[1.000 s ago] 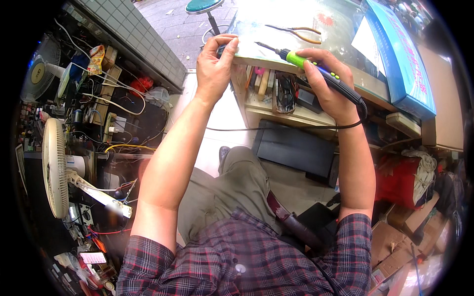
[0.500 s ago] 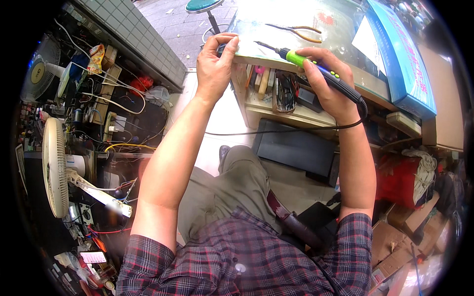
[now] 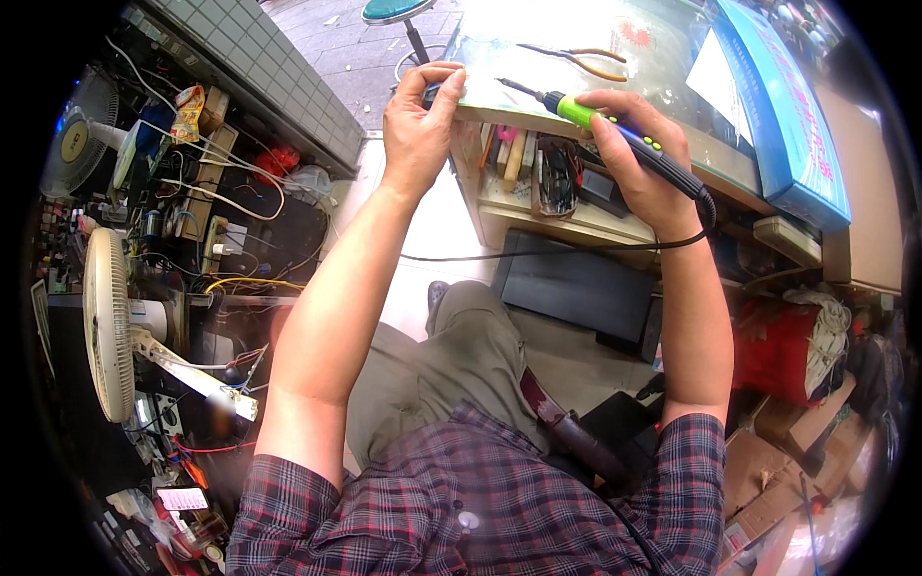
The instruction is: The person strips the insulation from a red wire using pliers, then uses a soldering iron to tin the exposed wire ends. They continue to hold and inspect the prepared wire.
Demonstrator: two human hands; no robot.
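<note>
My right hand (image 3: 645, 158) is closed around a soldering iron (image 3: 578, 112) with a green and dark blue handle. Its thin tip points left, over the edge of the glass-topped bench (image 3: 663, 72). From the handle's end a black cord (image 3: 567, 252) hangs and runs left beneath my forearms. At the bench's left corner my left hand (image 3: 420, 120) is closed, thumb pressed to the fingers; whatever lies in the pinch is too small or hidden. The iron's tip is a short way right of that thumb, apart from it. Pliers (image 3: 576, 60) with yellowish handles lie on the bench beyond the iron.
A blue box (image 3: 773, 115) stands on the bench's right part. Under the top, a shelf (image 3: 576, 223) holds tools in a clear container (image 3: 557, 178). Left are a fan (image 3: 108, 326), a power strip and tangled cables. A green stool (image 3: 396, 10) stands beyond; cardboard boxes (image 3: 768, 480) lie lower right.
Almost nothing differs. Both hands keep their holds, and the soldering iron stays in nearly the same place, with only a very slight shift of the view.
</note>
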